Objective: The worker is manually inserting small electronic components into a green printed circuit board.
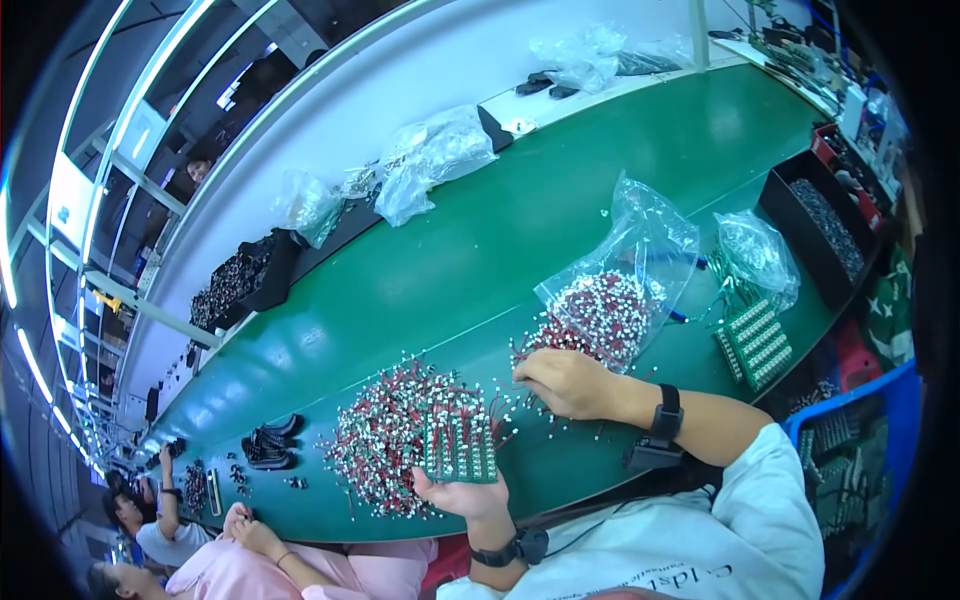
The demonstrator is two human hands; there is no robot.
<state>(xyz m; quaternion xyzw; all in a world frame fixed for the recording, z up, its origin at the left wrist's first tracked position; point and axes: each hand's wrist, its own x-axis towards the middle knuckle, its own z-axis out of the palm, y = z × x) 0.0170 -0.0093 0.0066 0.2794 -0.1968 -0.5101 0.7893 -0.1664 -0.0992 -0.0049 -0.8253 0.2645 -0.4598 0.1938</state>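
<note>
My left hand (468, 495) supports a green circuit board panel (462, 455) from below, its thumb along the near left edge. Rows of small white parts and red wires cover the panel. Behind and to its left spreads a heap of red wires with white connectors (375, 440). My right hand (570, 383) is closed in a pinch at the near edge of a second heap of the same wires (600, 315), partly inside a clear plastic bag (655, 230). Whatever sits between its fingertips is too small to make out.
Stacked green panels (755, 345) and a bagged bundle (757, 250) lie at the right, beside a black bin of small parts (825, 225). A blue crate (850, 400) stands near my right elbow. Black parts (270, 443) lie leftward, near a co-worker in pink (300, 570).
</note>
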